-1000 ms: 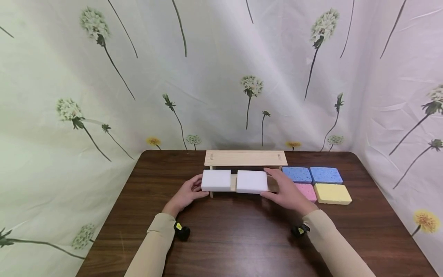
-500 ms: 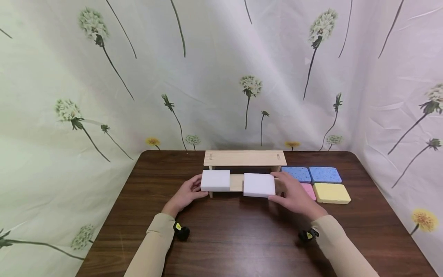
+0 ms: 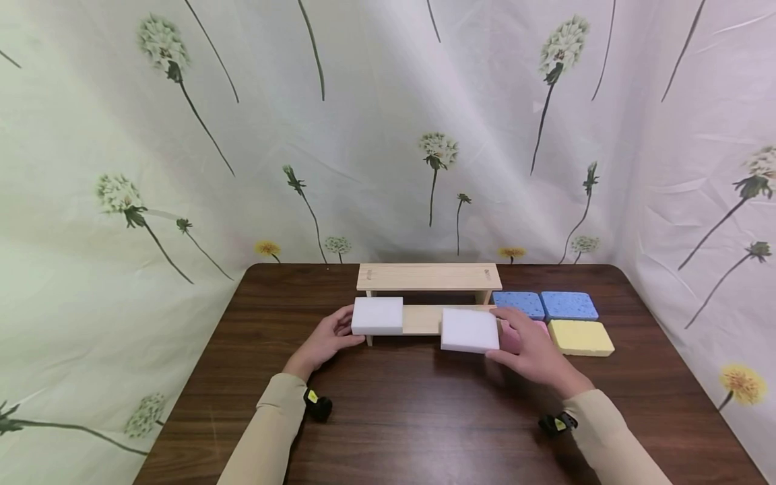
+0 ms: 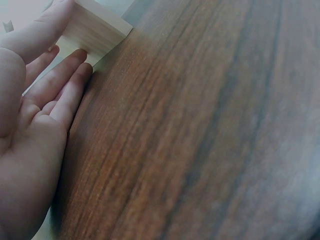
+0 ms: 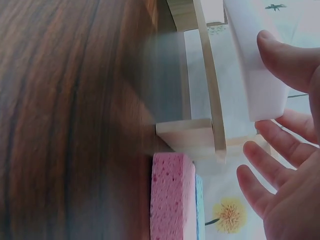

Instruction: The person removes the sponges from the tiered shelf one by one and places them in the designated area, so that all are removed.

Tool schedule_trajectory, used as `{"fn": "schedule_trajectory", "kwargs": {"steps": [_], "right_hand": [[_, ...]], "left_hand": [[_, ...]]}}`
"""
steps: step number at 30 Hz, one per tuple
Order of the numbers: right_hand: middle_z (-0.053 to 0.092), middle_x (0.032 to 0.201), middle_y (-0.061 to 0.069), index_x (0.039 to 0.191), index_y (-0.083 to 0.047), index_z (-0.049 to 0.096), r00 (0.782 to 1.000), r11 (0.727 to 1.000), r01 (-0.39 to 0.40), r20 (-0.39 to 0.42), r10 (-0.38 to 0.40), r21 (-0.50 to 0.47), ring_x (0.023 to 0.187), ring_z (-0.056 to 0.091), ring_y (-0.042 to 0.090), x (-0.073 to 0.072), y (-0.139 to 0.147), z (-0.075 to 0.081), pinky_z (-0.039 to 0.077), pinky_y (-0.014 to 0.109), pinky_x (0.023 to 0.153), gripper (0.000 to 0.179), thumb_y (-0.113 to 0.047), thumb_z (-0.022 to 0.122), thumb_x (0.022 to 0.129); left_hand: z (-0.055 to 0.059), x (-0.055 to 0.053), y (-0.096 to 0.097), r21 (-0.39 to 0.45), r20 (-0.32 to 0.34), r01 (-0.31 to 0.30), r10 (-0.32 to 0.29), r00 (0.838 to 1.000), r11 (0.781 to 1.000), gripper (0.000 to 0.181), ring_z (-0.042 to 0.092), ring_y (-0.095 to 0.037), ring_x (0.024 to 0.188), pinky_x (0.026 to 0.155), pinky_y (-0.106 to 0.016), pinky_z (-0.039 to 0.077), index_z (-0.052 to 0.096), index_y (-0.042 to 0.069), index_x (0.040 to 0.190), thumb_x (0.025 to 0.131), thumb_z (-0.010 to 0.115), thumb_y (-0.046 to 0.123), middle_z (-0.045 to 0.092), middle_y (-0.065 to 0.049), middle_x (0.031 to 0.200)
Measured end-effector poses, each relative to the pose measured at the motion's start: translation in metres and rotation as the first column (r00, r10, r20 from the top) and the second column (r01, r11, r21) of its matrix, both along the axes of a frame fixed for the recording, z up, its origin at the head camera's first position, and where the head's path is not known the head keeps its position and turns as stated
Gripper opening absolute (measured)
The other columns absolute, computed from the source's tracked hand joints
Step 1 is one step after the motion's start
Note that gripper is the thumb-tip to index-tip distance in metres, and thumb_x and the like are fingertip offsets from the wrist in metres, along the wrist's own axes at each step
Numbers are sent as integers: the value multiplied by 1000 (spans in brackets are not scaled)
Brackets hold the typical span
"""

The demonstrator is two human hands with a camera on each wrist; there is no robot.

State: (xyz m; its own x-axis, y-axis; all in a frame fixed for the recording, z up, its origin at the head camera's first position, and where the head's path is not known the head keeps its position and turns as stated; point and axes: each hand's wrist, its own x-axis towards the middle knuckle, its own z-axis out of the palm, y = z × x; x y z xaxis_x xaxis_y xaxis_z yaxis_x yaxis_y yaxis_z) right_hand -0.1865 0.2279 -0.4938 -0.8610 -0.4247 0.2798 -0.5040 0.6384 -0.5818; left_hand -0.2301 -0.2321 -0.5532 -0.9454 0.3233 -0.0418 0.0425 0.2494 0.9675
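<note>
The wooden stand [image 3: 421, 319] on the table [image 3: 400, 417] carries the left white block [image 3: 377, 315] at the left end of its lower board. There the left hand [image 3: 327, 340] pinches that block by its left end, thumb in front, lower fingers loosely extended. The right hand [image 3: 533, 353] pinches the right white block [image 3: 469, 330] between thumb and fingers, holding it raised above the stand's lower board, toward the right end. Right of the stand lie two blue sponges [image 3: 570, 306], a pink sponge [image 5: 170, 195] and a yellow sponge [image 3: 580, 338]. Since a second ago, the right white block has moved rightward and nearer the person, baring more of the stand's lower board; the left white block has stayed.
</note>
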Motion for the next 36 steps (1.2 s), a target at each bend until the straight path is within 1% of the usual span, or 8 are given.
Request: {"fn": "schedule_trajectory", "kwargs": {"steps": [4,13,17,20,23,26,29,36], "right_hand": [[60,146,12,148,-10,56,1000,1000,5,-8,-5,-1,134,56,34,5,8,-1,48,64,110,79,-30,94,82],[60,146,9,148,-12,57,1000,1000,28,2,-28,7,131,53,29,20,24,-8,52,61,105,78,-28,94,82],[57,148,8,151,-13,55,1000,1000,-5,-10,4,-18,130,54,25,23,30,-11,58,56,101,81,-20,94,81],[54,150,8,152,-13,53,999,998,-36,-9,36,-49,129,57,22,24,35,-14,59,51,99,83,-11,94,80],[58,147,7,150,-10,54,999,999,-19,-30,18,-25,123,64,24,28,41,-19,59,51,99,81,-12,94,80],[63,142,7,147,-9,56,998,999,28,-48,-26,25,116,69,25,33,46,-23,58,53,97,78,-18,95,79],[64,140,8,146,-8,57,998,998,43,-49,-41,48,119,66,27,36,50,-26,57,54,98,77,-19,95,80],[65,140,6,145,-9,58,997,993,72,-36,-69,90,127,61,27,44,58,-31,53,48,103,76,-21,95,79]], "left_hand": [[0,0,0,11,-5,4,-4,1000,1000,78,52,-35,141,115,-35,48,39,2,159,93,80,5,53,-24,153],[1,1,2,2,8,-5,5,1000,1000,77,51,-35,142,119,-43,44,40,3,159,94,80,6,53,-23,153],[2,1,2,1,9,-13,13,1000,1000,77,51,-35,142,120,-45,42,40,3,159,94,80,5,53,-24,153],[2,1,2,-4,8,-16,16,1000,1000,77,51,-36,142,120,-46,42,40,2,159,94,80,5,53,-24,153],[3,2,2,-11,4,-12,12,1000,1000,77,51,-35,142,120,-46,42,39,3,159,94,80,6,53,-23,153],[2,2,2,-4,5,-7,7,1000,1000,78,51,-36,142,120,-47,42,39,2,160,94,80,6,53,-24,153],[2,2,2,4,6,-5,5,1000,1000,78,51,-36,142,120,-46,43,38,1,160,94,80,6,53,-24,153],[1,1,2,6,5,-4,4,1000,1000,77,50,-36,143,120,-44,42,38,1,160,94,79,5,52,-24,153]]}}
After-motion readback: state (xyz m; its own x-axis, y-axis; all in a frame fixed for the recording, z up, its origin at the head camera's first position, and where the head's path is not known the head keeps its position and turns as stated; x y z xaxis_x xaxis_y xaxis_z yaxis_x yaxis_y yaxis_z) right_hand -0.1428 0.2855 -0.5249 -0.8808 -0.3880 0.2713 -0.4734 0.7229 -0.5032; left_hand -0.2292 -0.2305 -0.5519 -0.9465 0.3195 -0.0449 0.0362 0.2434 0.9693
